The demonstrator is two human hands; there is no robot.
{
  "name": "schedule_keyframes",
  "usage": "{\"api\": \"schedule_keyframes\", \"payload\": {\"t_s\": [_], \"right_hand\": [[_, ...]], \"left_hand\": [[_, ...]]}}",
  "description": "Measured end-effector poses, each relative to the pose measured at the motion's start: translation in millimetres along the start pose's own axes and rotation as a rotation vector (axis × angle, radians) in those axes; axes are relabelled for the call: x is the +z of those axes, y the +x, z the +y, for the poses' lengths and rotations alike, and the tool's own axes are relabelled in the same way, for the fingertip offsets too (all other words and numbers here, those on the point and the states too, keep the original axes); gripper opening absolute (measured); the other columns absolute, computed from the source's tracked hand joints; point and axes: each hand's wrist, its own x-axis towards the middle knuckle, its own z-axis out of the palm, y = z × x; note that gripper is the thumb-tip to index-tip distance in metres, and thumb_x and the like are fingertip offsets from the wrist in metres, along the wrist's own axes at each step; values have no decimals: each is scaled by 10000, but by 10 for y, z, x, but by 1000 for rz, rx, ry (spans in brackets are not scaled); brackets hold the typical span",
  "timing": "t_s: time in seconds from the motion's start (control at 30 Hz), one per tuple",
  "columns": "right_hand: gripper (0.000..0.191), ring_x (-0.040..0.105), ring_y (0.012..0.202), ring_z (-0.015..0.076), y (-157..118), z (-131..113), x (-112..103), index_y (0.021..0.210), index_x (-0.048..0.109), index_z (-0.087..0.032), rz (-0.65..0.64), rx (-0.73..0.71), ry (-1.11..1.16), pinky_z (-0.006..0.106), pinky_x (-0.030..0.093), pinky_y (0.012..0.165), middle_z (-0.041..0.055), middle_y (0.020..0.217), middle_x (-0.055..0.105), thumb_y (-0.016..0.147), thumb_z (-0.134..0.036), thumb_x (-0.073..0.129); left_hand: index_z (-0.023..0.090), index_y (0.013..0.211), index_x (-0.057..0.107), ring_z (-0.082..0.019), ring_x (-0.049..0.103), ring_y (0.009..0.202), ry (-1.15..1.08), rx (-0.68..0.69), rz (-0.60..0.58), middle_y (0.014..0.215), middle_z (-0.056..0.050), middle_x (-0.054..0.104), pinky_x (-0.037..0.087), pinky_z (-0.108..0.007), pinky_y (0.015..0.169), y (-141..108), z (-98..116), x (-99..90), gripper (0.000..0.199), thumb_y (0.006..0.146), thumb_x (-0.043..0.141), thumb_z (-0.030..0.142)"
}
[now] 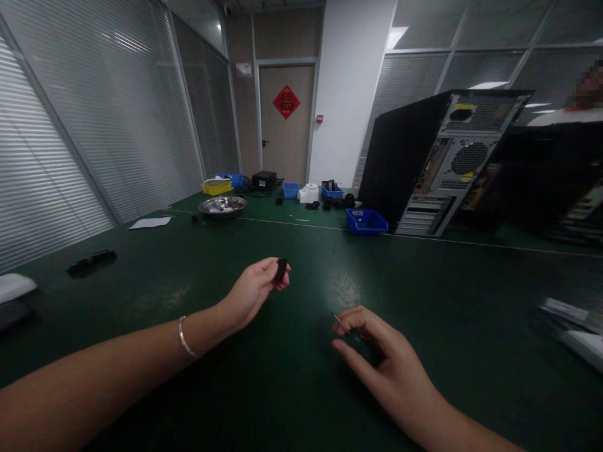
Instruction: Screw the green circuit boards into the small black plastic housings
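A small black block (281, 270) is pinched between the thumb and fingers of my left hand (257, 285), held above the green table (211, 402). Lower and to the right, my right hand (386, 364) has curled fingers with a thin metal shaft (340, 323) at the fingertips, its tip pointing up and to the left. The rest of this slim tool is hidden or too dark to make out. The two hands are apart, and the block and the shaft do not touch.
A blue bin (366, 223) stands before a tilted black computer case (409, 157). Farther left are a metal bowl (223, 207), a yellow tray (217, 187) and a white device (308, 193). Dark glasses-like pieces (92, 262) lie left. A person (570, 116) is at far right.
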Motion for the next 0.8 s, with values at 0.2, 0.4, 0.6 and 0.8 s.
{"api": "schedule_keyframes", "payload": {"t_s": [0.2, 0.4, 0.6, 0.8], "right_hand": [[83, 629, 838, 190, 29, 8, 0, 967, 574, -225, -36, 127, -41, 291, 518, 717, 20, 920, 640, 886, -215, 563], [251, 614, 946, 193, 15, 18, -11, 1169, 538, -280, -80, 119, -18, 296, 523, 765, 18, 1037, 618, 926, -219, 536], [311, 609, 996, 187, 38, 10, -64, 1203, 595, -300, -139, 41, -20, 305, 518, 842, 37, 1093, 608, 934, -161, 524], [329, 619, 951, 181, 25, 22, -59, 1220, 619, -291, -141, 45, -60, 295, 527, 806, 42, 1054, 609, 929, -168, 529]], "left_hand": [[180, 1195, 589, -197, 551, 935, 561, 34, -428, 1026, -65, 621, 408, -313, 834, -316, -45, 213, 327, 963, 436, 351], [198, 1169, 516, -179, 576, 877, 799, 155, -478, 993, -48, 627, 430, -293, 778, -400, 27, 221, 234, 944, 470, 245], [187, 1064, 594, -181, 589, 885, 819, 210, -442, 965, -43, 640, 437, -288, 788, -383, 28, 216, 171, 929, 517, 258], [206, 1065, 669, -190, 606, 953, 782, 249, -394, 1012, -43, 674, 443, -302, 857, -324, -42, 164, 197, 883, 609, 249]]}}
